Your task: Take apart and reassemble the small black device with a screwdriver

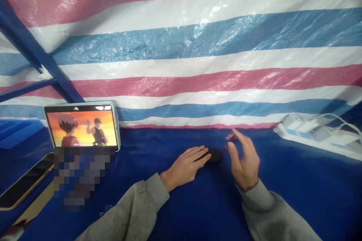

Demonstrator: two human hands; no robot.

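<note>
A flat, round black disc [214, 156] lies on the blue tabletop. My left hand [188, 165] rests at the disc's left edge, its fingers stretched out and lying on it. To the right, a little above the table, my right hand [245, 160] is curled, thumb and fingers around a small dark reddish thing [232, 138]. Most of that thing is hidden behind the fingers, so its kind cannot be told. A narrow gap separates the right hand from the disc.
At the left a tablet [82, 127] playing a cartoon stands upright, with a phone [26, 180] lying before it. A white power strip [319, 139] with chargers and cables sits at the back right. Striped plastic sheeting [198, 41] hangs behind the table.
</note>
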